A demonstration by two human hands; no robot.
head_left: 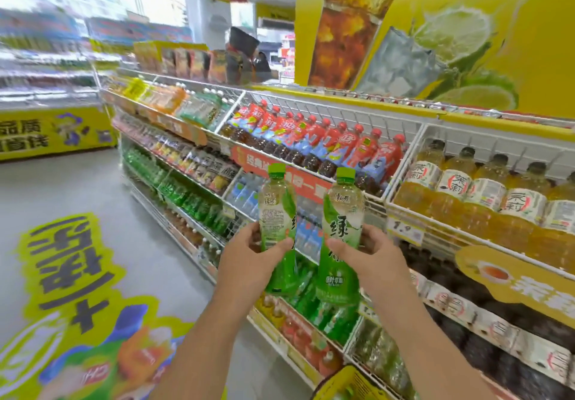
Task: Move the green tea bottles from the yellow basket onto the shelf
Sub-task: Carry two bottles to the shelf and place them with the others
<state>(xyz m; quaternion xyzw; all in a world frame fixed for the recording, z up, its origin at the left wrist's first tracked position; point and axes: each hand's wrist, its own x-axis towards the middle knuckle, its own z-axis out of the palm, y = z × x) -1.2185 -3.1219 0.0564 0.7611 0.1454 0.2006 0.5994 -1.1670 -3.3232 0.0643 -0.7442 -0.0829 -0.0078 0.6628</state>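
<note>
I hold two green tea bottles upright in front of the drinks shelf. My left hand (249,259) grips the left green tea bottle (277,213) around its middle. My right hand (370,259) grips the right green tea bottle (340,238), whose label faces me. Both have green caps and green labels. A corner of the yellow basket (348,382) shows at the bottom edge, below my right forearm. More green tea bottles (323,309) stand on the shelf row just behind and below the two I hold.
The white wire shelf (401,213) runs from far left to right, packed with red-capped tea bottles (314,141), yellow jasmine tea bottles (485,191) and dark green soda bottles (186,194). A grey floor with a large yellow sticker (71,269) lies to the left.
</note>
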